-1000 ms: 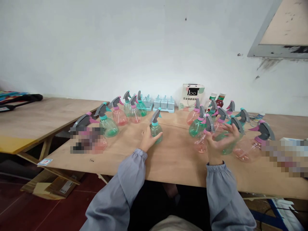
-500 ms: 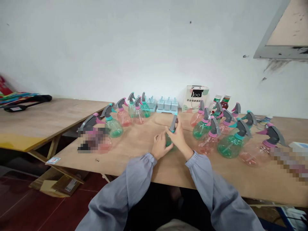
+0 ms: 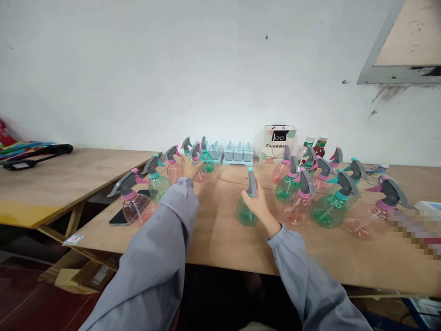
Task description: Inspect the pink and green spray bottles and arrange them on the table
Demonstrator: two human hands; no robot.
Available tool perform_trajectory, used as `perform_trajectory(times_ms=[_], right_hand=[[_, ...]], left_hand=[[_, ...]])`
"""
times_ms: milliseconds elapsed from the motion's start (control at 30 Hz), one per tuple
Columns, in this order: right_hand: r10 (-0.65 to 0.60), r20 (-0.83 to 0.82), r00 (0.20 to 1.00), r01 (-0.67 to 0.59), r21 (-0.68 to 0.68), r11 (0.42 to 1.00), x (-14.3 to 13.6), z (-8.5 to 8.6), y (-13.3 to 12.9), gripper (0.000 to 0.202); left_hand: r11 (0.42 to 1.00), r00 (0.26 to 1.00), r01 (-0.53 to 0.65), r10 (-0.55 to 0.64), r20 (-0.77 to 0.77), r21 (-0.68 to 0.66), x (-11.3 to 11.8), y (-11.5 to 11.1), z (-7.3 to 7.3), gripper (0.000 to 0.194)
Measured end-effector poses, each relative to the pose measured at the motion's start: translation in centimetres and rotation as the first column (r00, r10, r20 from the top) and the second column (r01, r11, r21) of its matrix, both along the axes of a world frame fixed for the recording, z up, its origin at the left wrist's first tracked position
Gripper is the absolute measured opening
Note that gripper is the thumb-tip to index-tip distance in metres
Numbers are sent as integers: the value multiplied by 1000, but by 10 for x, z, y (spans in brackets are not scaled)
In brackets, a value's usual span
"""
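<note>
My right hand is wrapped round the neck and trigger head of a green spray bottle, which stands upright on the wooden table in front of me. Its grey and teal sprayer points up between thumb and fingers. Farther back on the left, my left hand is closed about a pink spray bottle with a grey and pink head. The thumb lies across its front, while the other fingers are partly hidden behind the hand and bottle. A second pink bottle stands just left of that hand.
Several pink and green spray bottles crowd the right side. A pink bottle stands by a dark phone at left. Behind are pale blue popsicle moulds, a printed paper bag and red-filled bottles.
My left hand has left the green bottle and reached forward and left to the pink one. The right hand keeps its hold, and the green bottle shows more fully.
</note>
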State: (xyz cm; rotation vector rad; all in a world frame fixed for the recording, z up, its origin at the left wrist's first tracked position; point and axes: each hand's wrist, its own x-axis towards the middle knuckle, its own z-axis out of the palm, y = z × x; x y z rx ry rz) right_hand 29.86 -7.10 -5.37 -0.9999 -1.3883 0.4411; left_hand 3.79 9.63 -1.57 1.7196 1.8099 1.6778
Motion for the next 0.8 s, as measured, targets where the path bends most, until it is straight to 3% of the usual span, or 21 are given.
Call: perform_trajectory(times_ms=[100,200,300,400,467,533,600,800], right_hand=[[44,-12,999,-44,-10,999,0,1,1,49],[99,-66,993,-99,-7,995,3,5,1,48],[148,-225,963,-159,-35,987,9,13,-2,43],[247,-426,870,-294,-47,955,13,23,-9,38],[340,-517,786,-422,-46,905,15,29,-13,37],[407,-587,700,-532,-50,845,15,32,-14,35],[432,-637,639,-595,-54,802,15,33,-12,34],[429,-693,580,-626,-43,778,15,26,-2,32]], left_hand=[[996,998,52,-54,-28,-76,5,11,-2,49],[987,995,3,-19,-98,-161,20,5,-14,43],[983,982,-43,9,-188,-176,36,-18,-27,48],[990,960,-11,-28,-279,-138,45,-55,-38,47],[989,961,116,-136,-242,-96,51,-82,-45,47],[955,945,296,-297,-140,-29,59,-106,-52,50],[917,918,396,-395,-35,42,70,-123,-60,57],[940,940,333,-337,55,72,95,-141,-74,64]])
